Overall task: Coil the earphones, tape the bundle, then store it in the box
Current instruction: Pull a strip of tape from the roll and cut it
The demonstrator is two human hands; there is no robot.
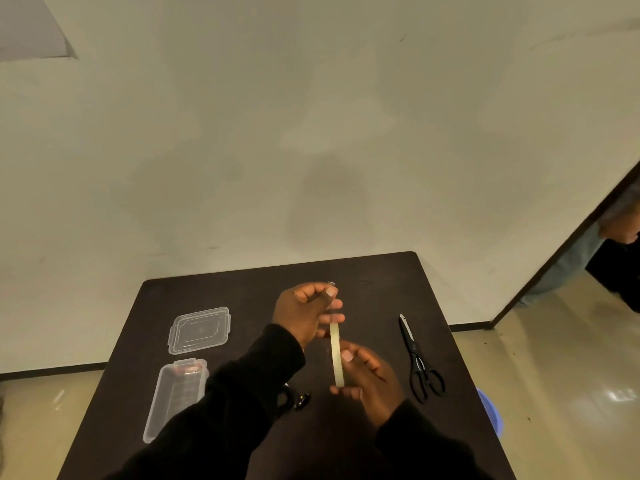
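A pale roll of tape (336, 355) is held edge-on above the dark table (374, 275). My right hand (367, 379) grips the roll from the right and below. My left hand (304, 313) is above it, thumb and fingers pinching at the roll's top, where the tape's end seems to be. The black earphones (300, 400) lie on the table under my left forearm, mostly hidden by the sleeve. A clear plastic box (162, 403) stands at the left, its clear lid (200, 330) lying beside it farther back.
Black scissors (417, 362) lie on the table's right side, tips pointing away. A blue object (490, 410) shows past the table's right edge. A person (620, 258) stands in the doorway at far right. A wall is right behind the table.
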